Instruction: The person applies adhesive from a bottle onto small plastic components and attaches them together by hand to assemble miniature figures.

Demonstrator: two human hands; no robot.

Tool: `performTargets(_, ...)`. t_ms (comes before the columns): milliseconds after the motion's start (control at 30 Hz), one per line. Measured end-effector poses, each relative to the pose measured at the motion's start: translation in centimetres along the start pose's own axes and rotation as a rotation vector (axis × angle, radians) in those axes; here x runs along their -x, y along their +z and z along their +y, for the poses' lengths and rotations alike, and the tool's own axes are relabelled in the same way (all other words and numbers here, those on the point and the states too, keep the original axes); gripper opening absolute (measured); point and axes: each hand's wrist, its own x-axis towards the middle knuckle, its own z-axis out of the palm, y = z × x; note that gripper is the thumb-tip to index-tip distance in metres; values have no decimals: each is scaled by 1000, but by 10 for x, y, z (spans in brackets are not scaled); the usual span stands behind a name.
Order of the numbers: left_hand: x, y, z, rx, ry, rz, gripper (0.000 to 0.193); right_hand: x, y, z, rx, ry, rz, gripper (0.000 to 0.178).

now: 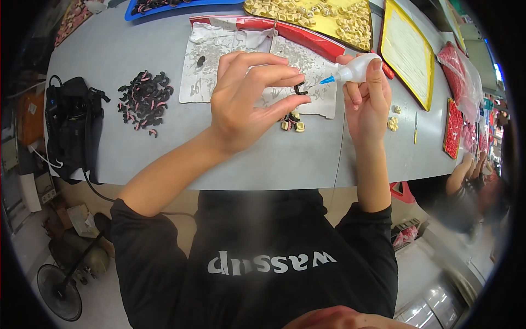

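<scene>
Between the thumb and fingertips of my left hand is a small black curved piece. My right hand grips a white squeeze bottle with a blue tip. Its thin needle points left at the black piece; whether they touch I cannot tell. Below my left fingertips, a few small cream and black pieces lie on the grey table. Behind both hands lies a stained white sheet, with one loose dark piece on it.
A pile of black and pink curved pieces lies left, beside a black bag. Yellow trays and a blue tray stand at the back. A thin knife lies right. Another person sits at far right.
</scene>
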Motion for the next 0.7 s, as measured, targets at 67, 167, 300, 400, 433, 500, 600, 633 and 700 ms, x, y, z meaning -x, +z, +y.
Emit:
performTargets(67,0,0,-1,1,-1,-6,51,0,1,0,-4,-4,4,40)
performTargets(167,2,0,0,5,-2,-11,51,2,4,1,15,-8,-9,40)
performTargets(300,4,0,2,11,-4,-9,51,5,5,3,46,-26,-21,38)
performTargets(400,5,0,2,14,-6,-11,51,5,5,3,56,-32,-27,38)
performTargets(433,5,0,2,15,-6,-12,51,4,5,3,53,-36,-34,37)
performTargets(500,4,0,2,13,-3,-18,52,4,6,3,55,-33,-24,37)
performTargets(600,5,8,-1,38,-13,89,42,3,5,3,52,-32,-10,37)
performTargets(633,5,8,-1,39,-12,89,42,3,5,3,48,-33,-5,37)
performTargets(700,4,7,-1,34,-27,92,42,2,2,1,25,-29,8,38)
